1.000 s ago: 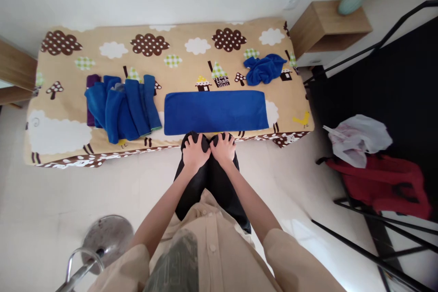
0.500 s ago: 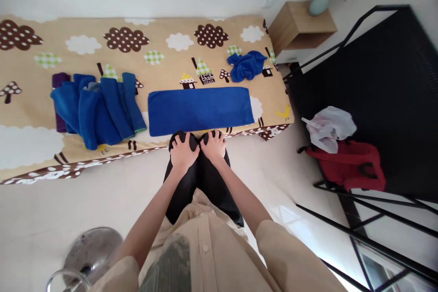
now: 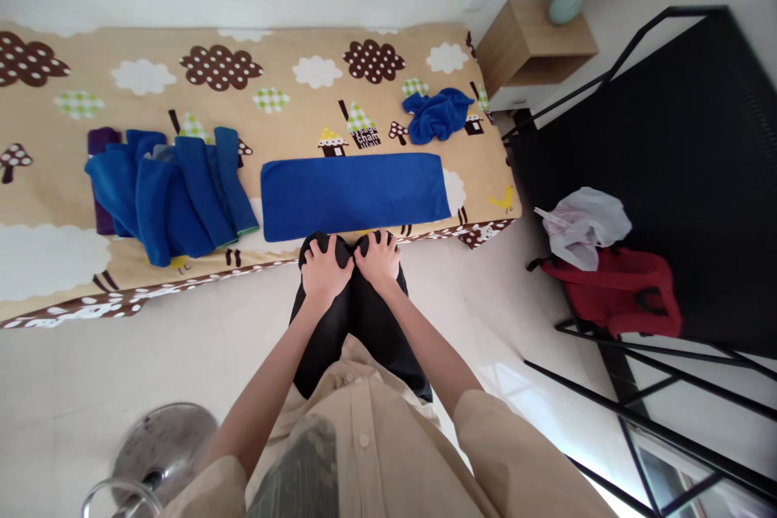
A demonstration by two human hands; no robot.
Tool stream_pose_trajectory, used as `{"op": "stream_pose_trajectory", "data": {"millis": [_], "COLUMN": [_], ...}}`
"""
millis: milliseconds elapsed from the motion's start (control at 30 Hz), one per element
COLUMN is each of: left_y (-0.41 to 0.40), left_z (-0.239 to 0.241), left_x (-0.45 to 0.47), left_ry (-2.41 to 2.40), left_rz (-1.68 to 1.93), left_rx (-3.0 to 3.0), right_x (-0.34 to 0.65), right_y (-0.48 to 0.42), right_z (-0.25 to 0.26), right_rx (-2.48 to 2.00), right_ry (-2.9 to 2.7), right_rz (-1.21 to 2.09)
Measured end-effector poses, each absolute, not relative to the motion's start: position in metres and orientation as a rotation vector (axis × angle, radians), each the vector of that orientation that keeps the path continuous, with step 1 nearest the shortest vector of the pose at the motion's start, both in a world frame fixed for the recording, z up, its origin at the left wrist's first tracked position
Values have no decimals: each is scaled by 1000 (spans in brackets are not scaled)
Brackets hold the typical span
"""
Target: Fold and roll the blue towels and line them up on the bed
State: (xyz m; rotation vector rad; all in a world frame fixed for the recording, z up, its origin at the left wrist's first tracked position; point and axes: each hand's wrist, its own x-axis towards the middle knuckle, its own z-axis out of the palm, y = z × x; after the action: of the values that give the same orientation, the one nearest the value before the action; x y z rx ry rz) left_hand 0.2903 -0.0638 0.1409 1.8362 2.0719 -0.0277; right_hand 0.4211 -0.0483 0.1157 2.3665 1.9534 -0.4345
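My left hand (image 3: 326,269) rests on my left knee with its fingers spread, holding nothing. On the other knee lies my right hand (image 3: 379,261), also open and spread. Just beyond both knees, a blue towel (image 3: 355,193) lies flat as a long rectangle along the edge of the bed. Behind it to the right is a crumpled blue towel (image 3: 438,116). To the left lies a bunch of several folded blue towels (image 3: 176,194), overlapping one another, with a purple towel (image 3: 103,214) partly hidden under them.
The patterned bedsheet (image 3: 285,129) reaches the wall. A wooden nightstand (image 3: 515,48) bears a vase (image 3: 569,2) of pink flowers. At right, a black metal frame (image 3: 631,372) stands near a red bag (image 3: 637,291) and a white plastic bag (image 3: 586,222). A round metal stool base (image 3: 163,441) is at lower left.
Both hands stay on the knees and the towels lie as before. Only the view has shifted very slightly.
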Motion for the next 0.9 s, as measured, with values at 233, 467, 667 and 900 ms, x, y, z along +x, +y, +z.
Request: {"op": "stream_pose_trajectory", "data": {"millis": [233, 467, 667, 900], "left_y": [-64, -64, -64, -64], "left_z": [142, 142, 142, 140], "left_x": [290, 291, 291, 290], "left_ry": [2073, 2076, 2065, 2073], "left_rz": [-41, -34, -36, -16], "left_rx": [1836, 1831, 1819, 1846], "right_x": [421, 420, 420, 420], "right_y": [-48, -48, -48, -48], "right_z": [116, 117, 118, 117], "right_rx": [2371, 2371, 2363, 2367], "right_ry": [1961, 1959, 1964, 1966], "right_rz": [-436, -433, -434, -438]}}
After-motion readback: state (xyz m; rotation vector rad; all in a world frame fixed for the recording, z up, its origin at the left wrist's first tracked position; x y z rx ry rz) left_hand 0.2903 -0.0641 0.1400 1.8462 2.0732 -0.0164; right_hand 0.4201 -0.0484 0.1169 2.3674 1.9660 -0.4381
